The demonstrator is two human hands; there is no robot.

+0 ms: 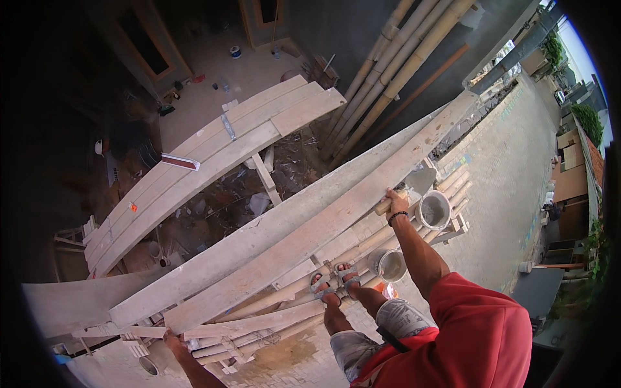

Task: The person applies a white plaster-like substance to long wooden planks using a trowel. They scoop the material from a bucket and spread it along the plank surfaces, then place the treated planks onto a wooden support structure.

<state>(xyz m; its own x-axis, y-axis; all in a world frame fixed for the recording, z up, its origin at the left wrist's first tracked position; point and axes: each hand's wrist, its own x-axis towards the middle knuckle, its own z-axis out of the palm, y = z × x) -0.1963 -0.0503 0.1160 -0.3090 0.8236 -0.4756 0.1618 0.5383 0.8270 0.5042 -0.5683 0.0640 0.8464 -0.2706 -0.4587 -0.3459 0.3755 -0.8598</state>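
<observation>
Left hand: one, fingers closed on the lower-left end of the long board. Right hand: one, closed round the handle of a trowel, knuckles at the board's near edge; whether they press on it cannot be told.

Long board: one, lying along the near side of a concrete ledge. Trowel: one, grey blade pointing away from the wearer, beside the nearer rim of the ledge.

Step in hand, by judgement: steadying the board at two points. Next move, by judgement: calls for even pressure from both hands, trowel blade kept clear of the wood.

Buckets: two, just beyond the right forearm and by the feet, at the bamboo scaffold's outer edge. Sandals: two, worn, on the scaffold.

Joined planks: three main strips, across the opening beyond the ledge. Loose offcut: one, on them. Leaning bamboo poles: several, overlapping; exact count uncertain.
</observation>
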